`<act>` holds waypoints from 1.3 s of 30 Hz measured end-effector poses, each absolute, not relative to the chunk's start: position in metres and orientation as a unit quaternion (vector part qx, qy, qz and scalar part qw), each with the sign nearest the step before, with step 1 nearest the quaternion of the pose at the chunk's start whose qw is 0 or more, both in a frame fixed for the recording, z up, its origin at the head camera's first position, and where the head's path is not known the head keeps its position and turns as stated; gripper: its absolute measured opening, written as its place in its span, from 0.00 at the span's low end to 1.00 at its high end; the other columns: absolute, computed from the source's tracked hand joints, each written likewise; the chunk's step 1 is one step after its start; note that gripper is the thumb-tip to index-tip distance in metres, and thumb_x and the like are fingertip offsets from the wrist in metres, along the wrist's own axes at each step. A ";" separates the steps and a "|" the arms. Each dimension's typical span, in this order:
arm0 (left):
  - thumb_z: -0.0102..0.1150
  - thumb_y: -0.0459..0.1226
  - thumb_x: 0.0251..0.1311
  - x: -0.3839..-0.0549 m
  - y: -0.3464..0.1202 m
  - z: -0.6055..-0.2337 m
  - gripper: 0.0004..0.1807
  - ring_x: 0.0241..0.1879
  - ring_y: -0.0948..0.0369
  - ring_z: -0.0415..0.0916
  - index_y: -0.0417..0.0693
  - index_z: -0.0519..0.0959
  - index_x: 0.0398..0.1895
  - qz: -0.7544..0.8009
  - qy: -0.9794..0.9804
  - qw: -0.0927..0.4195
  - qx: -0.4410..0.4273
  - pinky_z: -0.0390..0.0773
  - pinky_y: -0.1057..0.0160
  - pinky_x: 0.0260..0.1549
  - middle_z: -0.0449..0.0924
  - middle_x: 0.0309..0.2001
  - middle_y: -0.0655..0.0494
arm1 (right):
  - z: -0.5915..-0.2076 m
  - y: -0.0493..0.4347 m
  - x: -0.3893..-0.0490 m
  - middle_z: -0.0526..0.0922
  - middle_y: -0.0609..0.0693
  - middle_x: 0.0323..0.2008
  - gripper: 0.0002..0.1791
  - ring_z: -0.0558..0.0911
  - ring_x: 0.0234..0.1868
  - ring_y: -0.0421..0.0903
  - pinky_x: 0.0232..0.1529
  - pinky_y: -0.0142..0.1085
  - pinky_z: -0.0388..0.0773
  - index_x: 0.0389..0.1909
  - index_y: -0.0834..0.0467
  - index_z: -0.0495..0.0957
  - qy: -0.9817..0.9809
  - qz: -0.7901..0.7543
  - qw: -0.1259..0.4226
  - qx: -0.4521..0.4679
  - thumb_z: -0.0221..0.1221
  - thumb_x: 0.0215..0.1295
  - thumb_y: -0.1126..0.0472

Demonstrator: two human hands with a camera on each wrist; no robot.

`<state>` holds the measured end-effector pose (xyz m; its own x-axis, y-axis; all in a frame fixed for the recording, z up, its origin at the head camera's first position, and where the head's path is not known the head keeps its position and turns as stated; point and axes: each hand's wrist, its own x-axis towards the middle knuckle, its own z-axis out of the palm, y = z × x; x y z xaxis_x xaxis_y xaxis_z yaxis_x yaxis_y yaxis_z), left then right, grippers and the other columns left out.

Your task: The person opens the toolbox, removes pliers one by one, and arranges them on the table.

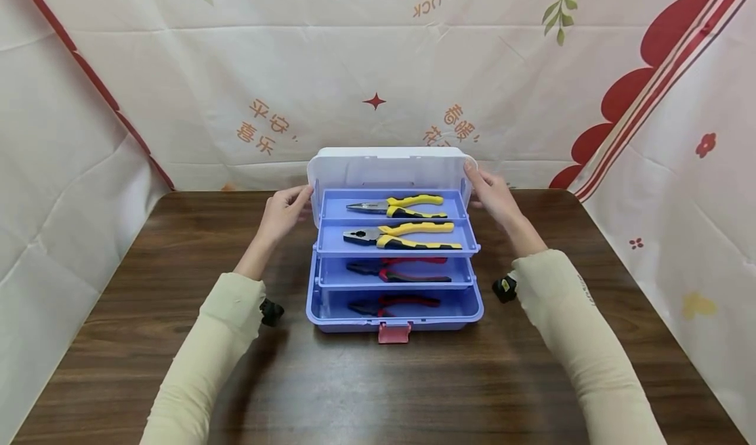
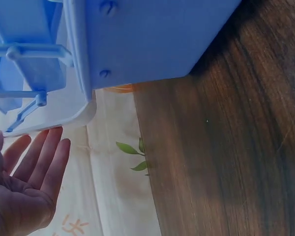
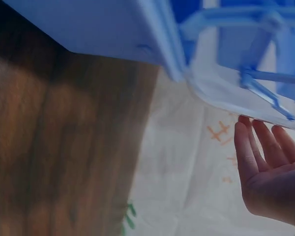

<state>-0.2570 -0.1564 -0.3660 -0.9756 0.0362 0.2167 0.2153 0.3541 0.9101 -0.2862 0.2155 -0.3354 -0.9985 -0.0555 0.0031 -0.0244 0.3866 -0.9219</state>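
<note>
A blue toolbox [image 1: 348, 325] stands with its whitish translucent lid [image 1: 390, 169] raised and its stepped trays spread out. Long-nose pliers [image 1: 413, 201] with yellow-black handles lie in the topmost section, combination pliers [image 1: 419, 242] just below. Two red-and-black pliers lie lower: one pair [image 1: 413, 277] in a shaded tray, another pair [image 1: 410, 300] at the bottom. My left hand [image 1: 280, 215] holds the lid's left edge between thumb and fingers. On the opposite edge, my right hand [image 1: 496, 195] has its thumb in front and fingers behind. Both wrist views show fingertips [image 2: 56, 132] right at the lid's rim.
The toolbox sits on a dark wooden table [image 1: 390, 392], its pink latch [image 1: 394, 333] hanging down in front. Folding tray arms [image 2: 34, 51] show at its side. A printed white cloth [image 1: 195, 104] hangs behind the table and along both sides.
</note>
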 end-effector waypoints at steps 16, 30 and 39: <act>0.47 0.36 0.63 -0.260 -0.149 -0.393 0.23 0.30 0.54 0.77 0.47 0.63 0.62 -0.544 -0.835 0.040 -0.071 0.78 0.58 0.28 0.76 0.43 0.41 | -0.380 0.213 -0.291 0.77 0.48 0.37 0.29 0.78 0.29 0.36 0.29 0.28 0.75 0.59 0.63 0.64 0.771 -0.637 0.006 -0.014 0.48 0.64 0.48; 0.46 0.37 0.63 -0.262 -0.142 -0.413 0.22 0.27 0.57 0.77 0.43 0.64 0.61 -0.469 -0.881 0.048 -0.044 0.75 0.63 0.28 0.79 0.37 0.46 | -0.411 0.216 -0.294 0.69 0.60 0.54 0.25 0.71 0.44 0.42 0.39 0.28 0.71 0.62 0.61 0.60 0.795 -0.605 0.016 -0.036 0.45 0.62 0.69; 0.43 0.36 0.63 -0.264 -0.140 -0.414 0.21 0.24 0.57 0.72 0.39 0.65 0.59 -0.438 -0.897 0.040 -0.034 0.70 0.64 0.22 0.76 0.28 0.47 | -0.418 0.216 -0.298 0.70 0.63 0.49 0.24 0.73 0.37 0.37 0.35 0.26 0.72 0.60 0.67 0.60 0.790 -0.612 0.026 -0.025 0.42 0.61 0.71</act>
